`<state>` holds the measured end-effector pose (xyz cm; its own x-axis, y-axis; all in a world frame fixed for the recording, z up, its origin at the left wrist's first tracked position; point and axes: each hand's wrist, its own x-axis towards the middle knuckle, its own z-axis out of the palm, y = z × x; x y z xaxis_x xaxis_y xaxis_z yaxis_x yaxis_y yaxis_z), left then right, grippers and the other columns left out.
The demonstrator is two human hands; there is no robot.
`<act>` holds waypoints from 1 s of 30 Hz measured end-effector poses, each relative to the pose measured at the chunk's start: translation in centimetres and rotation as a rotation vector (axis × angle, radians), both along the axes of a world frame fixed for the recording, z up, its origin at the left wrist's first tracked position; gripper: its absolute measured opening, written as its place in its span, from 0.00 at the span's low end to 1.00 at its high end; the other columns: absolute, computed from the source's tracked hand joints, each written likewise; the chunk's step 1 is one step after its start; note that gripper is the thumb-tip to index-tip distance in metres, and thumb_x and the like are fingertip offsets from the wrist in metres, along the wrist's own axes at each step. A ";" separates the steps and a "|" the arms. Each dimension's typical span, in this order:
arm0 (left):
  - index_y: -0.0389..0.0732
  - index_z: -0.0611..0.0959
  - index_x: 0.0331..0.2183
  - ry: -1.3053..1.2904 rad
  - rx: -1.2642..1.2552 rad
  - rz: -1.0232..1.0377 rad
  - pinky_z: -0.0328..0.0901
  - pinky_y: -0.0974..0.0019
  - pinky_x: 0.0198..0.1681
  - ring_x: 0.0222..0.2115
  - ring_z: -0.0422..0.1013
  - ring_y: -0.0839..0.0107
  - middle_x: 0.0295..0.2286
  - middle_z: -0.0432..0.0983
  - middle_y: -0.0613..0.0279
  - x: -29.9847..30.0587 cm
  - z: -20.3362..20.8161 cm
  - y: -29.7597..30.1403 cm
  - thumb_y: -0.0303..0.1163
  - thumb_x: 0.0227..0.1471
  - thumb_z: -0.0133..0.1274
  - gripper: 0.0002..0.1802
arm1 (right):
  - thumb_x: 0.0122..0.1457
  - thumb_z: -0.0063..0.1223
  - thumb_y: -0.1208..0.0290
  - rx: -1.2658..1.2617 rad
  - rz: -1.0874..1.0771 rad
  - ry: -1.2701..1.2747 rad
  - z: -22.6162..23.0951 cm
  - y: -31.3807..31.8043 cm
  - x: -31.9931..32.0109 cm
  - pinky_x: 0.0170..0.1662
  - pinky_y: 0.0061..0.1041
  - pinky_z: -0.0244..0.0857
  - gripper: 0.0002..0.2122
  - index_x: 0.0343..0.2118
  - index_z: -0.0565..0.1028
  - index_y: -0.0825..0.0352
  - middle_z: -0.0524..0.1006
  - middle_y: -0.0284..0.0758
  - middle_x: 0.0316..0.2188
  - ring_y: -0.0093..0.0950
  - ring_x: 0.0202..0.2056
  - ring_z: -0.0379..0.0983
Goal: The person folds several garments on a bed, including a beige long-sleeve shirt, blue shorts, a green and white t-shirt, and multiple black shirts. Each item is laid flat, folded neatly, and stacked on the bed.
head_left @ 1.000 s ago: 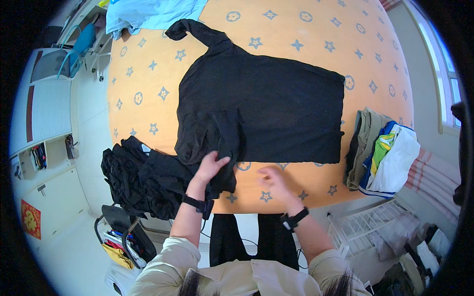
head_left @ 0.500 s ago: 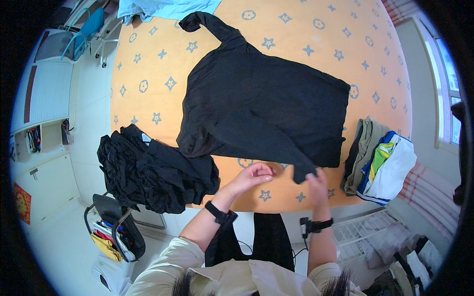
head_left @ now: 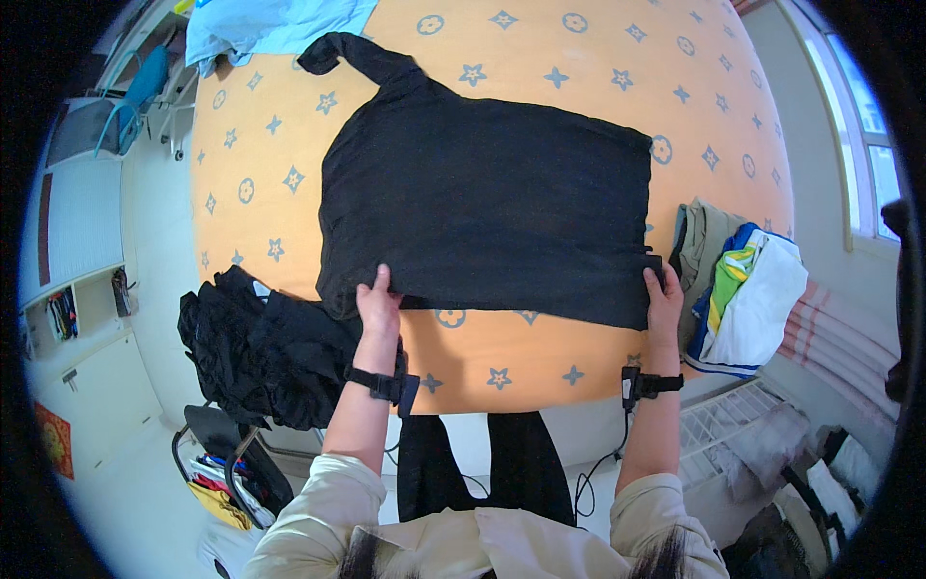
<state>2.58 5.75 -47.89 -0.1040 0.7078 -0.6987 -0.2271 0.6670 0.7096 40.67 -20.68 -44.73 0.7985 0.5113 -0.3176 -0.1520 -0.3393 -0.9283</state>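
Note:
A black long-sleeved shirt (head_left: 482,203) lies spread sideways on the orange patterned bedsheet (head_left: 502,357). Its far sleeve (head_left: 371,58) stretches away to the upper left with a curled end; the near sleeve no longer shows on top. My left hand (head_left: 379,301) grips the near edge toward the left end, thumb on top and the other fingers mostly hidden. At the right end, my right hand (head_left: 664,301) pinches the near corner of the hem. Beside my left hand lies a heap of crumpled black clothing (head_left: 265,352).
Folded clothes (head_left: 743,289) in beige, blue, green and white lie at the bed's right edge. Light blue fabric (head_left: 275,29) is at the far left. A black chair (head_left: 217,434) holding clothes stands lower left, and a white rack (head_left: 723,425) lower right.
The near sleeve has gone from the shirt's top. My left hand moved left onto the near edge, and my right hand moved right from the cuff to the hem corner. The view shifted slightly.

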 end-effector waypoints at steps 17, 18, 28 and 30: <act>0.36 0.68 0.47 0.315 -0.152 -0.280 0.71 0.60 0.36 0.38 0.72 0.64 0.41 0.72 0.54 -1.8 1.3 -2.9 0.31 0.60 0.51 0.16 | 0.63 0.46 0.67 -0.716 0.197 -0.817 -0.6 4.1 -0.8 0.51 0.42 0.60 0.13 0.47 0.69 0.68 0.73 0.46 0.42 0.46 0.48 0.66; 0.35 0.69 0.43 0.570 -0.150 -0.380 0.70 0.62 0.35 0.36 0.72 0.66 0.40 0.72 0.53 -1.5 2.1 -2.6 0.30 0.59 0.52 0.14 | 0.62 0.47 0.69 -0.727 0.183 -0.939 -0.6 4.5 -1.1 0.50 0.41 0.60 0.11 0.46 0.70 0.67 0.74 0.44 0.40 0.45 0.47 0.66; 0.43 0.77 0.45 0.887 0.833 -1.653 0.65 0.57 0.48 0.44 0.69 0.52 0.41 0.72 0.50 5.7 4.3 0.8 0.32 0.49 0.58 0.19 | 0.57 0.53 0.74 -0.525 0.945 -0.405 -1.1 9.1 -0.5 0.41 0.36 0.67 0.07 0.38 0.75 0.65 0.74 0.42 0.34 0.43 0.38 0.71; 0.41 0.80 0.41 0.565 0.470 -1.748 0.68 0.59 0.43 0.36 0.73 0.60 0.33 0.76 0.54 6.0 3.6 6.3 0.34 0.55 0.54 0.12 | 0.58 0.52 0.76 -0.338 0.756 -0.280 -1.2 11.1 2.7 0.36 0.28 0.68 0.05 0.36 0.75 0.66 0.75 0.36 0.29 0.28 0.31 0.72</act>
<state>8.57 12.05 -44.34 0.7256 0.3541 -0.5900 0.6881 -0.3827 0.6164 43.38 -9.60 -45.97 0.3545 0.8494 -0.3910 0.4440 -0.5209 -0.7291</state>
